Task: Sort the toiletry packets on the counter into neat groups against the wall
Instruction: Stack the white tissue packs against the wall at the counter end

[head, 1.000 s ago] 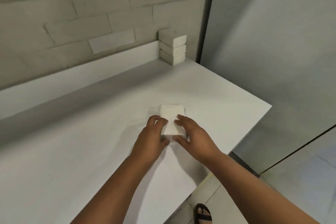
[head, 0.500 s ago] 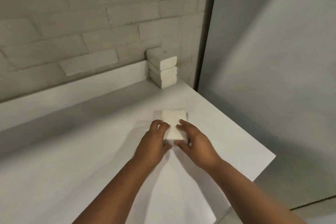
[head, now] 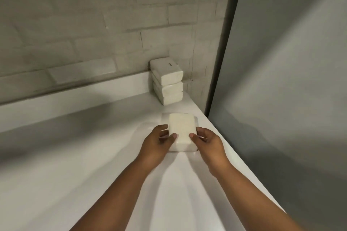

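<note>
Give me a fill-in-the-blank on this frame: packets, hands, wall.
1. The stack of white wrapped packets in the corner holds ____ packets.
2. The loose white rectangular packet is gripped by ____ hands, the left hand and the right hand.
3. The loose packet lies ____ the stack, not touching it.
4. The stack stands against the grey ____ wall.

Missing: three; both; apart from; brick
</note>
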A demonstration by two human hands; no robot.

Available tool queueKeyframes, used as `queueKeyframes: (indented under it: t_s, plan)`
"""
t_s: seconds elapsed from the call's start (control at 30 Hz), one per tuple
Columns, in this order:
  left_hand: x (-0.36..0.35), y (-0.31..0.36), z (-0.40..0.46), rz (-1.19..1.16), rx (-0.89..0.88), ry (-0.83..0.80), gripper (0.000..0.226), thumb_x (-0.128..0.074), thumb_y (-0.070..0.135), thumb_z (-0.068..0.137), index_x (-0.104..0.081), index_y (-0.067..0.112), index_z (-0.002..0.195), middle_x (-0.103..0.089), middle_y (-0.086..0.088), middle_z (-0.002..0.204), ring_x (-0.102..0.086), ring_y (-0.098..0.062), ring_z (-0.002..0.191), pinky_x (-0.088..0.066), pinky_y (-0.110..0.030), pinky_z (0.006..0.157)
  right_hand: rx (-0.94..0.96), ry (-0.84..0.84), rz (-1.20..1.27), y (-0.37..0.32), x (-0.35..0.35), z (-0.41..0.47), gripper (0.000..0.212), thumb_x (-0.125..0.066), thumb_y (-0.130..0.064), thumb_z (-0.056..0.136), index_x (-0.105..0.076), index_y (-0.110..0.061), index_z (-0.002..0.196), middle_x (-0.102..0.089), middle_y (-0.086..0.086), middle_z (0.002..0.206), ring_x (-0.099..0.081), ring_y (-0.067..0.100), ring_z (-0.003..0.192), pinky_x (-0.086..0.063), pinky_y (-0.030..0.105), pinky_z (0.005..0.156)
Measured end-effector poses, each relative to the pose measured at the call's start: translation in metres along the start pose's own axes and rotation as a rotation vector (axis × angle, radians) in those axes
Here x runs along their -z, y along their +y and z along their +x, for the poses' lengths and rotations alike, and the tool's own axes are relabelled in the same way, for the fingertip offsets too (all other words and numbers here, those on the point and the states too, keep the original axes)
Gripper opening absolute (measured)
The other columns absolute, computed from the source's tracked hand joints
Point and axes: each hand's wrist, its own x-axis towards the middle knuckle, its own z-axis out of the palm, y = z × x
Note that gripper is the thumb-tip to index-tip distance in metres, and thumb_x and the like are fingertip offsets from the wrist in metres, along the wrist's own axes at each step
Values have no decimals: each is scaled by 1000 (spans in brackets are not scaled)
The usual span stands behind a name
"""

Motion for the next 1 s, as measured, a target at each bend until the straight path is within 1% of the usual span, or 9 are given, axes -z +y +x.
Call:
queueKeyframes:
  t_s: [0.1,0.27,0.43,0.57,0.63,0.7,0.8,0.9,1.0]
  plan:
    - [-3,11,6,-20,-56,52,28,-69,33,83,-61,29,109,-66,8,114,-67,-5,90,-55,-37,86,7,-4,131,-13,2,11,21,-68,-20,87,-65,-21,108,-71,-8,101,-67,8,93,-49,15,69]
    - [7,55,23,-46,-162,131,38,-71,36,82,-61,27,118,-66,14,111,-66,-3,93,-57,-37,83,116,-29,240,-56,1,35,25,-68,-21,87,-66,-21,112,-72,-3,104,-69,16,96,-53,32,82]
    - [28,106,58,-119,-241,191,34,-71,36,81,-63,30,113,-68,11,110,-66,-9,98,-57,-34,80,256,-75,256,-118,-6,75,27,-68,-25,86,-67,-20,113,-72,-1,104,-69,18,97,-53,35,84]
    - [45,139,95,-101,-258,235,29,-61,32,89,-64,26,117,-69,6,107,-68,-9,92,-59,-33,76,306,-78,100,-162,-21,114,26,-66,-29,86,-69,-10,102,-71,-6,91,-66,6,81,-50,21,73]
    - [52,148,113,-186,-220,238,24,-58,26,91,-64,24,114,-70,3,106,-68,-12,95,-59,-32,74,295,-112,87,-178,-30,132,32,-64,-26,85,-62,6,91,-66,8,79,-60,18,69,-45,25,68]
    - [55,152,129,-246,-204,235,16,-60,20,91,-65,26,104,-70,0,105,-68,-16,97,-59,-35,76,251,-112,101,-187,-38,149,37,-64,-23,85,-59,11,97,-65,28,95,-60,42,82,-50,36,77]
    - [56,150,150,-281,-180,252,14,-61,17,90,-63,25,101,-69,-4,104,-67,-20,96,-59,-36,75,192,-115,87,-193,-47,169,30,-62,-17,87,-60,9,102,-57,31,111,-62,38,87,-48,33,80]
    - [53,145,167,-281,-169,274,17,-61,16,90,-62,20,106,-69,-5,107,-68,-20,94,-58,-33,69,176,-115,65,-193,-53,180,36,-60,-14,86,-53,14,106,-52,36,89,-45,18,76,-36,32,70]
    - [52,140,176,-277,-166,297,19,-61,16,90,-62,19,109,-68,-3,106,-67,-18,93,-58,-30,67,152,-108,61,-191,-56,188,36,-60,-14,85,-53,14,106,-49,28,77,-45,17,75,-35,32,69]
